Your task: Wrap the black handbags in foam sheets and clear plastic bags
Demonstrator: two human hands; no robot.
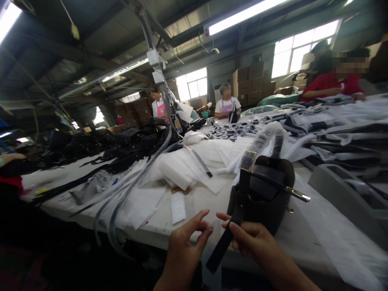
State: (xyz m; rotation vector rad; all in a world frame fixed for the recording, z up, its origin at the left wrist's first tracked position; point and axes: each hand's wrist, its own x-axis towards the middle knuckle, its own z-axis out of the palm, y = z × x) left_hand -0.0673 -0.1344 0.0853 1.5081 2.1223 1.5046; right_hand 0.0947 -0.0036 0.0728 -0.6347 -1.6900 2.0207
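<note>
A black handbag stands on the table with its top open. Its handle is wrapped in clear plastic, and gold-coloured hardware juts from one side. My right hand pinches a black strap at the bag's near left side, and the strap's end hangs down towards me. Just left of the strap is my left hand, index finger raised and thumb against another fingertip. Whatever may be in that pinch is too faint to make out.
White sheets lie piled beyond my hands, near a small white packet. Long grey strips hang over the table's front edge. A grey tape dispenser-like object stands right. Black bags are heaped left; several people work behind.
</note>
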